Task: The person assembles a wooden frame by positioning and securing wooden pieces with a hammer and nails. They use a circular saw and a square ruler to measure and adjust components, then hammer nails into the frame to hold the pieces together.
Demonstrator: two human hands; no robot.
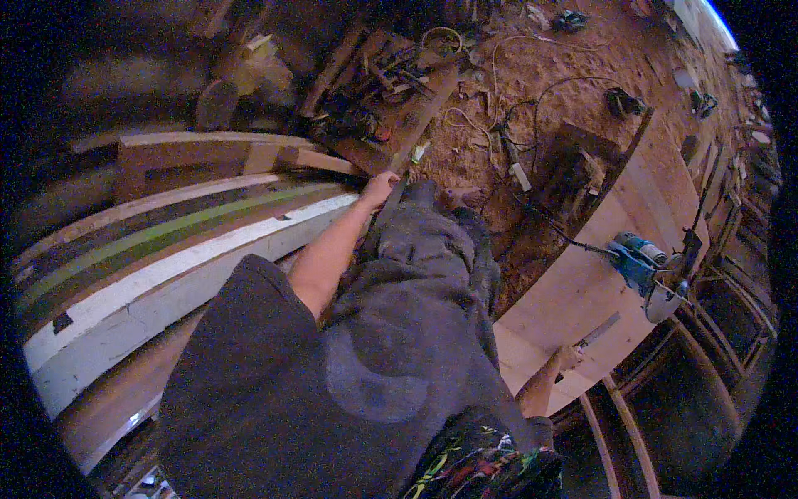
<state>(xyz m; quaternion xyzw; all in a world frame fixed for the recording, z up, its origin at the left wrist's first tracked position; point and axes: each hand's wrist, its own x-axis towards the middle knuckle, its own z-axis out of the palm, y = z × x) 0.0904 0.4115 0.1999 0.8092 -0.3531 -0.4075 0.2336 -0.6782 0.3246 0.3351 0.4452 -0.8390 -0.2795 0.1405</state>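
Observation:
My left hand [381, 191] is closed at the near end of a long narrow wooden board [434, 106], which runs away from me over the dirt floor. Off to the right, my right hand [568, 358] rests low over a pale plywood sheet [540, 312]. Its fingers are closed on a flat tool with a greyish blade [600, 329]; the exact kind is too small to make out. Farther up the same sheet sits a blue circular saw [638, 258] with a round metal blade and a dark cable.
Stacked boards and a long white beam [191, 291] lie along my left side. Cables [573, 81] trail over the reddish dirt floor [532, 62]. Scrap wood and tools [386, 71] are heaped at the far left. Wooden frames [632, 432] stand beyond the plywood's right edge.

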